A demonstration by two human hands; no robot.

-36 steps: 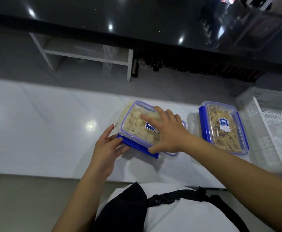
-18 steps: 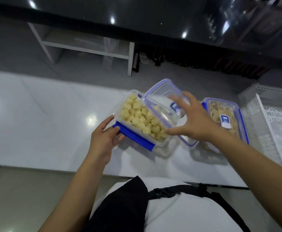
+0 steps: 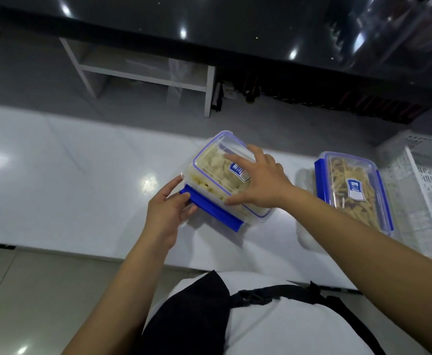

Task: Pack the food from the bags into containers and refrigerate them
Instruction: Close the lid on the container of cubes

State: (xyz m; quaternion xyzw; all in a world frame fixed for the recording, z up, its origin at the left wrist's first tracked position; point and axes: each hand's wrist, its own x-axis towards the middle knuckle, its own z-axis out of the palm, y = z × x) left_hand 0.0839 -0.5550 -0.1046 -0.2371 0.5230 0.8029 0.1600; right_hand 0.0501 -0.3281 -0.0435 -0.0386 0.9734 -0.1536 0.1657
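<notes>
- Counter (image 3: 56,175), white and glossy, is carrying two clear plastic containers near its front edge.
- Nearer container (image 3: 209,190), filled with pale food chunks, is sitting left of centre, with a blue latch (image 3: 212,211) running along its near side.
- Its clear lid (image 3: 225,165), edged in blue and bearing a blue label, is lying on top of the container, looking slightly tilted rather than seated flat.
- Right hand (image 3: 263,185) is pressing down on the lid with fingers spread and nearly straight, thumb resting at the lid's near edge.
- Left hand (image 3: 166,213) is gripping the container's left near corner, fingers curling round the end of the blue latch.
- Second container (image 3: 353,190), holding thin tan strips, is sitting further right with its lid on and blue latches folded down along both long sides; neither hand is touching it.
- White perforated basket (image 3: 425,180) is standing just beside the second container at the right edge.
</notes>
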